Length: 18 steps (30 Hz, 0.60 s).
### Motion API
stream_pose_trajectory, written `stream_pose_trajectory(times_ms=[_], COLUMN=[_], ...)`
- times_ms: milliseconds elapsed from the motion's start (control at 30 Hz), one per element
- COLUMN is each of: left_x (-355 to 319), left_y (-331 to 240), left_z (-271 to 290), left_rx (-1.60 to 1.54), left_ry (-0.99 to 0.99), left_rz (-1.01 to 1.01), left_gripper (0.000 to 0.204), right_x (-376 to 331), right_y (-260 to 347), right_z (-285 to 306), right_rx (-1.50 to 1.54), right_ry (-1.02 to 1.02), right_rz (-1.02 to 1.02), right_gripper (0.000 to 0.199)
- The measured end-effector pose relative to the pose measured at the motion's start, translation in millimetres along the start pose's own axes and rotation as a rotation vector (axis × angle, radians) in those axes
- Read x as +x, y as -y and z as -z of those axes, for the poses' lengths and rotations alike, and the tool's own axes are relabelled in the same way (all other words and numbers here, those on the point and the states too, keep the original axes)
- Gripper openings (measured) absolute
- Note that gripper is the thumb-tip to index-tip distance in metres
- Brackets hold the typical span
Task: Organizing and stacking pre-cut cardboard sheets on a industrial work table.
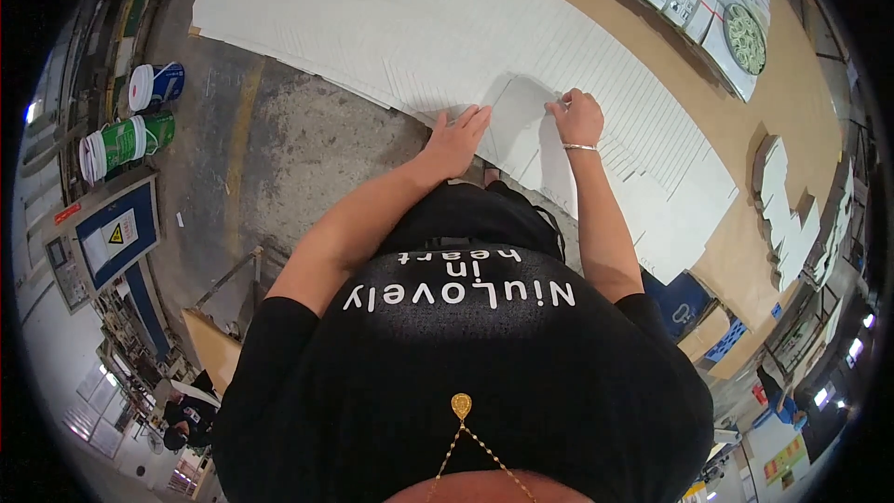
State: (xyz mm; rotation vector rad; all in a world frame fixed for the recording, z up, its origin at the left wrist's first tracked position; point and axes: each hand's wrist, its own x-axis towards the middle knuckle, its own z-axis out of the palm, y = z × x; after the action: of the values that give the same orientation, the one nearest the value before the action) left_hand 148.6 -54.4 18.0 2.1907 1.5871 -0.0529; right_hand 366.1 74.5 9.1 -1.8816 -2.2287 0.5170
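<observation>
White cardboard sheets (400,14) lie fanned out in a long overlapping row in front of me. My left hand (456,142) rests at the near edge of the row, its fingers stretched out over the cardboard. To the right, my right hand (579,118) is closed, thumb and fingers pinching the edge of one white cardboard sheet (521,126). That sheet lies between my hands and looks slightly raised, with a shadow at its far end. My right fingertips are partly hidden.
Brown board (792,65) lies under the row. A strapped stack of printed cartons (689,0) sits at the far right, near cut white cardboard pieces (782,214). On the concrete floor (307,121) at left stand a blue bucket (166,86) and a green bucket (126,144).
</observation>
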Motion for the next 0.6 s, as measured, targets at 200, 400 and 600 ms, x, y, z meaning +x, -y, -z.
stream_pose_trajectory(times_ms=[200,400,600], left_x=[1,1,1], left_y=[0,3,0], left_z=[1,0,3], left_rx=[0.016,0.017,-0.003], left_ry=[0.01,0.031,0.03], left_rz=[-0.003,-0.007,0.006], left_gripper=[0.057,0.066,0.067], right_x=[7,12,15], right_y=[-13,-36,-43], right_z=[-5,-7,-13], right_rx=[0.278,0.365,0.398], right_ry=[0.121,0.198,0.17], right_rz=[-0.181,-0.277,-0.177], right_gripper=[0.03,0.03,0.032])
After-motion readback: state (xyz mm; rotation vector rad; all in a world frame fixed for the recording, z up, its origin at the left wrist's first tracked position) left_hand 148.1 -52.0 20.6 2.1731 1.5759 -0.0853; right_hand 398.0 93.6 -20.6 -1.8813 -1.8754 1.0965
